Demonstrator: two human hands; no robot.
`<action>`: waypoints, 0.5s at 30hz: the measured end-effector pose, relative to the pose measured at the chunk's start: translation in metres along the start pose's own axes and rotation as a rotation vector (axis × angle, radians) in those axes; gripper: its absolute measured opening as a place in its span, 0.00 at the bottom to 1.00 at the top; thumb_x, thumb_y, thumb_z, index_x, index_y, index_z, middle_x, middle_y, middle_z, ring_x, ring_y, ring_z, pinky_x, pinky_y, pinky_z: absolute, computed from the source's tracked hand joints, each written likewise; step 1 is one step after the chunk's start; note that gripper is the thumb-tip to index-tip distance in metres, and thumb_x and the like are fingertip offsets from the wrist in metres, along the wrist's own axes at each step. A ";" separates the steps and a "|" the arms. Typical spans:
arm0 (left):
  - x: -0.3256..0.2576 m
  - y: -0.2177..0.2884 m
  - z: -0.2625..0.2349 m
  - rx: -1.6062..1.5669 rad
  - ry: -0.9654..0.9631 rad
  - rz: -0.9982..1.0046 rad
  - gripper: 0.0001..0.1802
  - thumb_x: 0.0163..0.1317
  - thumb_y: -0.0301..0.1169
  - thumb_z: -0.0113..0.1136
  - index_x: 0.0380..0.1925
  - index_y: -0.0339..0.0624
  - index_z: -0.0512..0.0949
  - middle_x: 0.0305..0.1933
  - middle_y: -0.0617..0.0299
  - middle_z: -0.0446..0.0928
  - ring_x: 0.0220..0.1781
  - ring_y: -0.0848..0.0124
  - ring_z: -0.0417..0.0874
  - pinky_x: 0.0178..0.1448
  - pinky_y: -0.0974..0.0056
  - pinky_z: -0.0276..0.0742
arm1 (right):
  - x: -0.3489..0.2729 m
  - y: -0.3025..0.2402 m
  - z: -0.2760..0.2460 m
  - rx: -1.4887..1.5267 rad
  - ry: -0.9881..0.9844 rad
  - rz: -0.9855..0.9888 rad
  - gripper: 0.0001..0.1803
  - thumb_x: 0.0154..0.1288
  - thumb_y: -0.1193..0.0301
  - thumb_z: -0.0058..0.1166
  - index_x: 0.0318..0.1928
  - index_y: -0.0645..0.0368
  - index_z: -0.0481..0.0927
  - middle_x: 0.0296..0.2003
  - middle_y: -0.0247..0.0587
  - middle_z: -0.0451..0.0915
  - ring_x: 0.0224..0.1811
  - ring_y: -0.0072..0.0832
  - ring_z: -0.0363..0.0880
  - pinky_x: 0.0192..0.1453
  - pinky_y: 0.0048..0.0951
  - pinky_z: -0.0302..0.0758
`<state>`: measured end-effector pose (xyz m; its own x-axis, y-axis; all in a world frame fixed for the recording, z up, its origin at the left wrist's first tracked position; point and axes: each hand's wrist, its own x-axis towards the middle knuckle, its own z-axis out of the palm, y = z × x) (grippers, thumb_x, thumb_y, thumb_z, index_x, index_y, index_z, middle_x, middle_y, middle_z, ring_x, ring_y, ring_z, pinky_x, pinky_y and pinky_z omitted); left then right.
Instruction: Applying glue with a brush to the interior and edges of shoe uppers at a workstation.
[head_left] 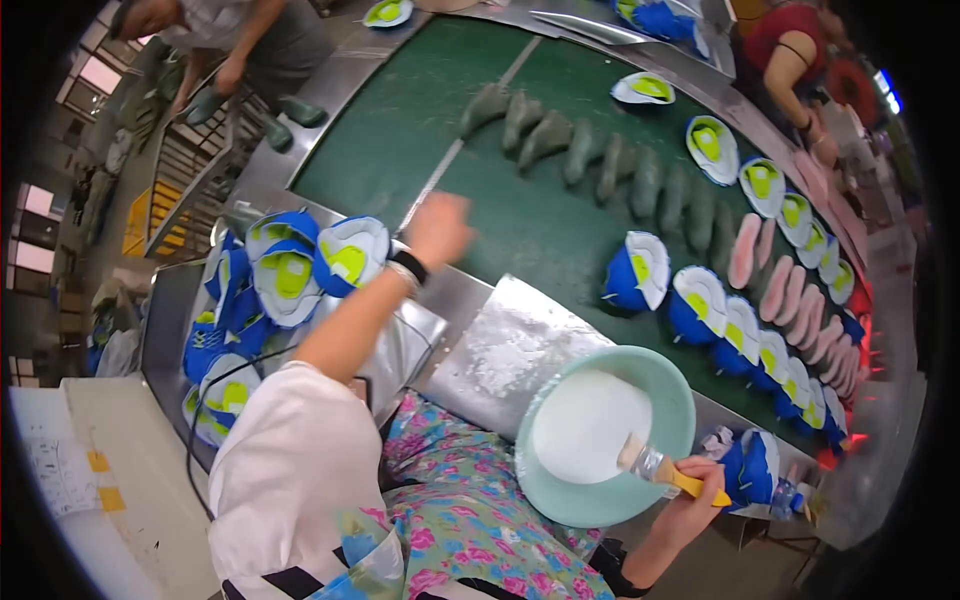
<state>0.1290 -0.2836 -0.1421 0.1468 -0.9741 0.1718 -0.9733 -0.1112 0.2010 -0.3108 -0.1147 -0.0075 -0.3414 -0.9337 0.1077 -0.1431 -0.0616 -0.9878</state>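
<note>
My right hand (692, 502) is closed round the yellow handle of a paintbrush (652, 464). The pale bristles hang over a mint-green basin (677, 400) of white liquid (585, 420). Stretched forward, my left hand (440, 232) is over the near edge of the green conveyor belt (375, 150); motion smears its fingers, and whether it holds anything is unclear. Just left of that wrist lies a blue and white shoe upper (350, 256) with a bright yellow-green inside, at the edge of a pile of similar uppers (284, 270).
Dark foot-shaped pieces (582, 152) line the belt, then pink soles (744, 250). Rows of uppers (699, 300) flank them. A white-smeared metal plate (515, 335) lies beside the basin. One person (235, 70) stands far left, another (790, 65) far right.
</note>
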 end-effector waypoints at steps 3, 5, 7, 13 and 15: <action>-0.045 -0.182 -0.030 0.362 -0.116 -0.356 0.28 0.42 0.43 0.73 0.42 0.40 0.77 0.41 0.49 0.81 0.44 0.52 0.81 0.47 0.52 0.77 | 0.007 -0.012 0.025 0.185 -0.198 0.066 0.19 0.74 0.67 0.39 0.25 0.64 0.68 0.29 0.49 0.75 0.25 0.28 0.73 0.29 0.24 0.71; -0.079 -0.255 -0.040 0.216 -0.602 -0.532 0.33 0.42 0.50 0.72 0.40 0.30 0.82 0.39 0.42 0.82 0.44 0.52 0.84 0.52 0.55 0.78 | 0.006 -0.016 0.036 0.207 -0.246 0.182 0.19 0.76 0.66 0.36 0.28 0.64 0.70 0.32 0.47 0.76 0.25 0.27 0.73 0.29 0.23 0.71; -0.094 -0.268 -0.032 0.105 -0.638 -0.435 0.35 0.39 0.50 0.74 0.43 0.34 0.82 0.37 0.43 0.83 0.41 0.52 0.85 0.49 0.55 0.79 | 0.003 -0.021 0.047 0.095 -0.382 0.236 0.17 0.76 0.68 0.37 0.31 0.64 0.73 0.33 0.44 0.77 0.24 0.25 0.72 0.30 0.23 0.71; -0.137 -0.193 0.022 -0.338 -0.310 -0.882 0.41 0.39 0.44 0.78 0.51 0.29 0.75 0.42 0.47 0.82 0.36 0.61 0.84 0.40 0.57 0.79 | -0.016 -0.029 0.086 -0.057 -0.556 0.054 0.10 0.71 0.74 0.47 0.34 0.65 0.79 0.32 0.41 0.79 0.31 0.25 0.77 0.36 0.25 0.73; -0.149 -0.219 0.024 -0.541 -0.458 -0.866 0.25 0.43 0.35 0.75 0.38 0.27 0.81 0.34 0.49 0.83 0.32 0.61 0.84 0.37 0.60 0.79 | -0.023 -0.035 0.096 -0.057 -0.589 -0.033 0.07 0.68 0.75 0.49 0.34 0.65 0.79 0.33 0.42 0.80 0.33 0.29 0.78 0.38 0.26 0.73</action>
<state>0.3165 -0.1189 -0.2349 0.5499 -0.6024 -0.5785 -0.3527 -0.7954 0.4929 -0.2093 -0.1248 0.0134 0.2351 -0.9711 0.0411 -0.2000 -0.0898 -0.9757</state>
